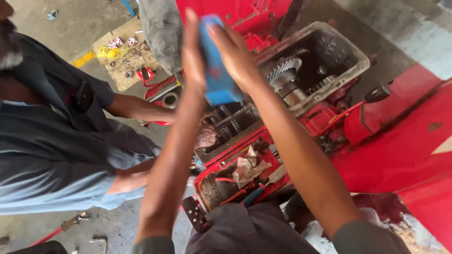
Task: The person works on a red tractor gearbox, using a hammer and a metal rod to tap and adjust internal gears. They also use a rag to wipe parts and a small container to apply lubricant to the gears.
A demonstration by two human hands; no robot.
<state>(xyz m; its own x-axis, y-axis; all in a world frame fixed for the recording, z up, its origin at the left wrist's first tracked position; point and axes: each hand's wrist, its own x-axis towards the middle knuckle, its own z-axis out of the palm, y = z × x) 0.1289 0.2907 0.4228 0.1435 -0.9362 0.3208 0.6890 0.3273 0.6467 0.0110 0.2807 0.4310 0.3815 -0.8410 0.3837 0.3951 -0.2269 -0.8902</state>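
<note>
Blue and flat-sided, a small rectangular box [217, 63] is pressed between both raised hands: the left hand [194, 51] lies flat along its left face with fingers straight, the right hand [234, 55] curls its fingers over the top edge. It hangs above an open cast-metal gearbox housing [351, 70] where toothed steel gears [284, 69] show, oily and grey. Below, a crumpled stained rag [248, 168] lies in a red painted tray [203, 176]. A co-worker's arm [136, 109] in a grey-blue sleeve reaches toward the machine
</note>
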